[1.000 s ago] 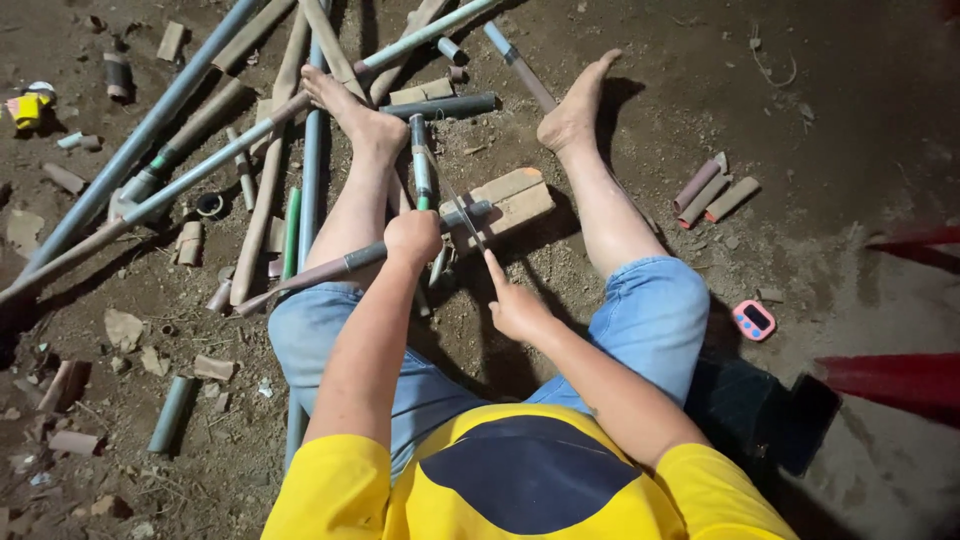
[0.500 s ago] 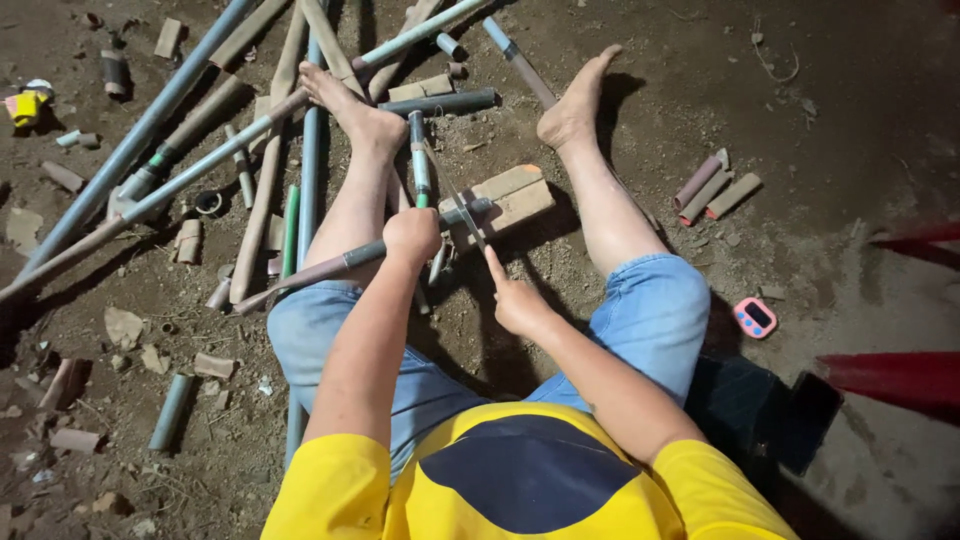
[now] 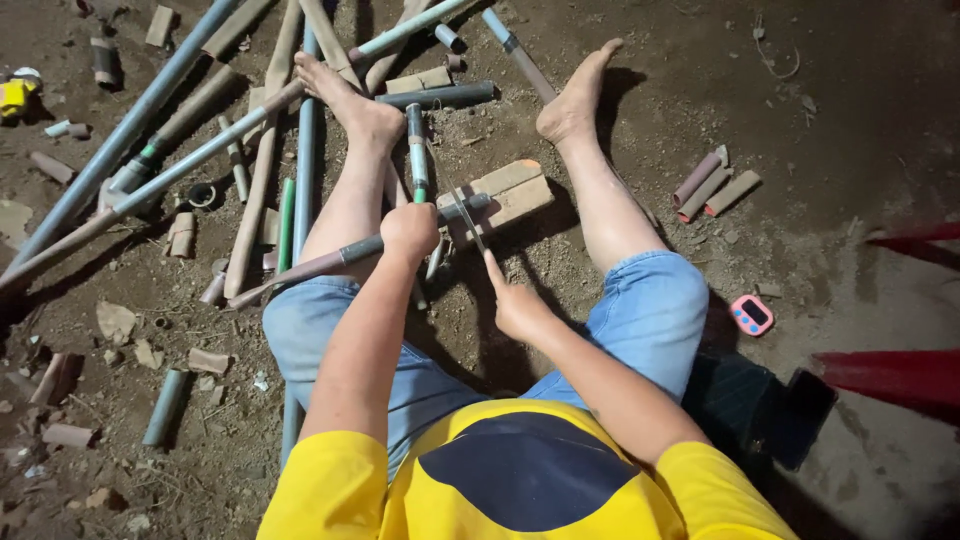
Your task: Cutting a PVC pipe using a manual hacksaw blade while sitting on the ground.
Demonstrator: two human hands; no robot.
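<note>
On bare dirt ground (image 3: 850,120), seated with legs stretched out among scattered pipe offcuts. Left hand (image 3: 410,230) closed in a fist around a grey pipe (image 3: 330,262), fingers wrapped fully about it, pinning it across a pale brick (image 3: 510,192) lying between the shins. Right hand (image 3: 518,305) gripping the handle end of a thin hacksaw blade (image 3: 468,225), index finger stretched along it, remaining fingers curled shut; blade set against the pipe just beside the left fist, near the brick's near edge. Left foot (image 3: 340,90) resting on a bundle of long grey pipes (image 3: 150,100) running toward the far left corner of the ground; right foot (image 3: 580,90) planted on dirt beside a short blue-tipped pipe (image 3: 515,50). Green pipe (image 3: 287,220) lying alongside the left leg. Three short brown pipe stubs (image 3: 712,185) grouped well to the right, and a small pink timer (image 3: 751,314) on the ground just beside the right knee.
</note>
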